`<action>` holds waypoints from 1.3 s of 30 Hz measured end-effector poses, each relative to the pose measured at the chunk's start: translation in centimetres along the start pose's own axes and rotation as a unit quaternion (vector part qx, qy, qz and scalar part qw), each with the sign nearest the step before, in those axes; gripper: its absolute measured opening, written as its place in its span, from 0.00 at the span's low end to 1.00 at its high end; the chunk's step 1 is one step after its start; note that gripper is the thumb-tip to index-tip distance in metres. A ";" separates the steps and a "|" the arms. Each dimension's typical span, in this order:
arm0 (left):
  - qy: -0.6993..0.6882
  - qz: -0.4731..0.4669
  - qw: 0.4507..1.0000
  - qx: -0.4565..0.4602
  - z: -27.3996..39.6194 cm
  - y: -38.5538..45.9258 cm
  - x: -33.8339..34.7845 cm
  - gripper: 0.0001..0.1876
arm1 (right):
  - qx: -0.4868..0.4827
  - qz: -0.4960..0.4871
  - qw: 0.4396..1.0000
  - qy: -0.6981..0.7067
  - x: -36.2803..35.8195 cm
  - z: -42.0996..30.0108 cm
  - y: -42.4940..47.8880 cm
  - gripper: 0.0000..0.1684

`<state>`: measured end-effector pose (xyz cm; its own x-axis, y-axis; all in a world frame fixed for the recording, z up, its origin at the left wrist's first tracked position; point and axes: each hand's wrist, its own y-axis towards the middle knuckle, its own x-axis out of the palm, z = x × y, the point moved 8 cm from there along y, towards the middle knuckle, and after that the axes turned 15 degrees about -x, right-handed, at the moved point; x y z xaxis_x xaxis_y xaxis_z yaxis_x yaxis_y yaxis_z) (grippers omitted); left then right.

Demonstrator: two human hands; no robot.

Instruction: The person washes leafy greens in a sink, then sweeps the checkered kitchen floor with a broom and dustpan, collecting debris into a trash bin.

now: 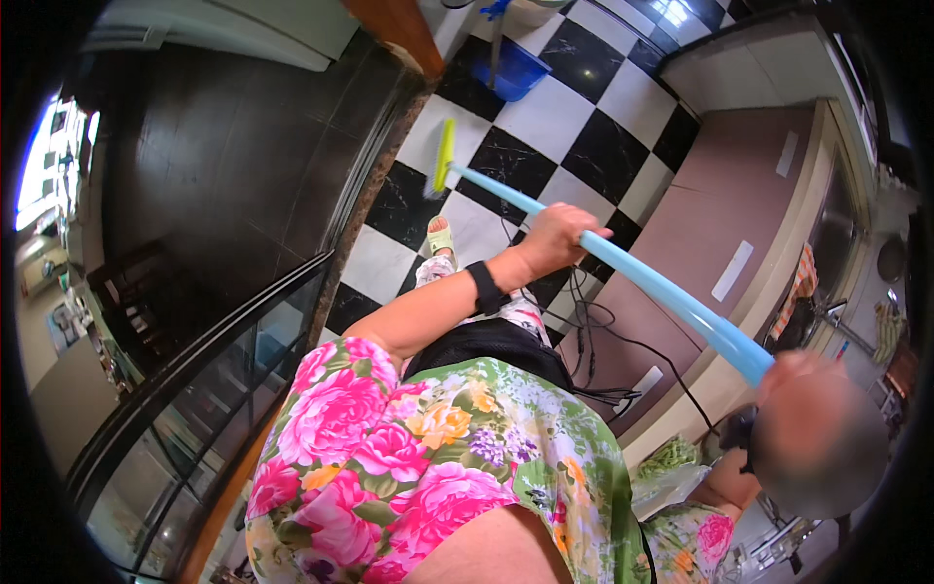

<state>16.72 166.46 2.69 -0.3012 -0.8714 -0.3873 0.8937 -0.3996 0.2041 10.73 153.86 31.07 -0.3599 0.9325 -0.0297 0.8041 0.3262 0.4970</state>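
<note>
A long-handled floor brush with a light blue pole (657, 292) runs slantwise across the view. Its lime-green head (445, 155) with pale bristles rests at the black and white checkered floor (543, 124). My left hand (562, 237), with a black band at the wrist, is closed around the middle of the pole. Near the pole's upper end, at the right, my right hand (799, 376) grips it, partly hidden by a blurred patch. My left foot in a pale yellow slipper (438, 235) stands just below the brush head.
A blue plastic bin (514, 69) stands on the floor beyond the brush. Black cables (584, 314) hang in front of pinkish-brown cabinets (700, 241) at the right, below a counter with a sink (839, 219). A sliding-door track (365, 168) borders the dark floor (219, 131) at the left.
</note>
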 end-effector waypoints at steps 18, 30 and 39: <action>-0.074 -0.012 0.997 0.011 6.4 7.3 11.5 0.16 | -0.026 -0.167 0.983 -0.069 -6.1 -5.6 -2.4 0.15; -0.051 -0.223 0.974 0.006 7.7 5.8 18.5 0.11 | -0.047 -0.227 0.972 0.039 -11.2 -7.0 -1.9 0.15; -0.048 -0.120 0.987 0.100 9.1 14.0 17.6 0.13 | -0.040 -0.193 0.980 0.002 -10.8 -7.1 0.3 0.16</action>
<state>20.92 142.91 6.89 -0.5345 -0.7642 -0.3609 0.7120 -0.6372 0.2948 11.49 142.74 37.73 -0.6319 0.7414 -0.2260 0.5681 0.6414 0.5157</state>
